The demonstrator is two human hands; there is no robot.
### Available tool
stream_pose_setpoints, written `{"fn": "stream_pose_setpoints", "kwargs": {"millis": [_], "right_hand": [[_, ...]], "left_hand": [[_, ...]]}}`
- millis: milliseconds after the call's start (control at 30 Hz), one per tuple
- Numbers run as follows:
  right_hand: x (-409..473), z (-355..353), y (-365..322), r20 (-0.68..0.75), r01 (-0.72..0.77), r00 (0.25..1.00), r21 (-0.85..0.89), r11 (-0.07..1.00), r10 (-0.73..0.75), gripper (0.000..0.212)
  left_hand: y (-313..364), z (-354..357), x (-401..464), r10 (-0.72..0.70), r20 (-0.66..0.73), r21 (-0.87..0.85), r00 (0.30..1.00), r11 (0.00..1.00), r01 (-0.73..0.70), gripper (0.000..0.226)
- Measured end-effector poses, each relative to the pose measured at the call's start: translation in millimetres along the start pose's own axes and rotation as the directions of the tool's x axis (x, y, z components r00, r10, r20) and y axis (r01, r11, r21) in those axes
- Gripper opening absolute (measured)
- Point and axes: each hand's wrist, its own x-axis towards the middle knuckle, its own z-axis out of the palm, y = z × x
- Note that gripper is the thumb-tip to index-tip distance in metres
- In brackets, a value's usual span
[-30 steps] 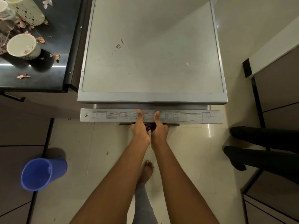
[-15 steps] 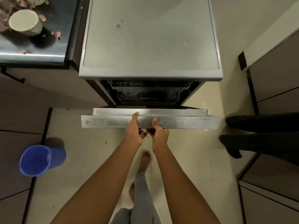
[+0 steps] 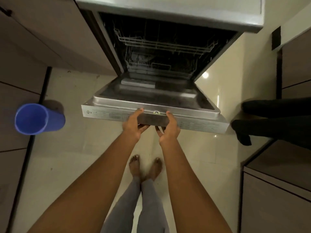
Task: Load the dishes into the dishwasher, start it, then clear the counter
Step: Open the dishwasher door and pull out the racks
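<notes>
The silver dishwasher door (image 3: 193, 121) hangs far open, tilted down toward me, with its steel inner face showing. My left hand (image 3: 133, 125) and my right hand (image 3: 169, 128) both grip the door's top edge near the middle, thumbs on top and fingers under the handle. Behind the door the dark tub shows an upper wire rack (image 3: 161, 42) and a lower wire rack (image 3: 159, 68); I see no dishes in either. The counter and its dishes are out of view.
A blue plastic bin (image 3: 36, 119) stands on the tiled floor at the left. Another person's legs in dark socks (image 3: 262, 121) stand at the right of the door. Cabinets (image 3: 277, 190) flank both sides. My bare feet (image 3: 145, 167) are below the door.
The door has swung from almost shut to far open as both hands pulled it toward me and down. The view has tilted downward, so the counter with the mugs has left the frame.
</notes>
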Motion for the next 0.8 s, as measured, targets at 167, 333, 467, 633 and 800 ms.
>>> {"fn": "stream_pose_setpoints", "kwargs": {"millis": [167,333,467,633,800], "right_hand": [[22,-41,45,-0.009,-0.095,0.995,0.063,0.993,0.095,0.060],[51,-84,77,0.025,-0.129,0.991,0.041,0.991,0.128,0.059],[69,-103,98,0.028,-0.146,0.989,0.000,0.989,0.146,0.047],[95,-123,120,-0.022,-0.105,0.994,-0.089,0.990,0.104,0.038],[130,-145,148,-0.027,-0.088,0.996,-0.141,0.986,0.085,0.050]], "left_hand": [[-51,-37,18,-0.017,-0.080,-0.112,0.997,0.994,0.008,0.056],[-112,-66,38,0.008,-0.180,-0.181,0.984,0.983,-0.042,0.051],[-136,-84,57,0.015,-0.207,-0.182,0.978,0.982,-0.054,0.052],[-158,-101,77,0.021,-0.225,-0.124,0.974,0.991,-0.050,0.044],[-184,-125,113,-0.003,-0.178,-0.086,0.984,0.996,-0.013,0.040]]}}
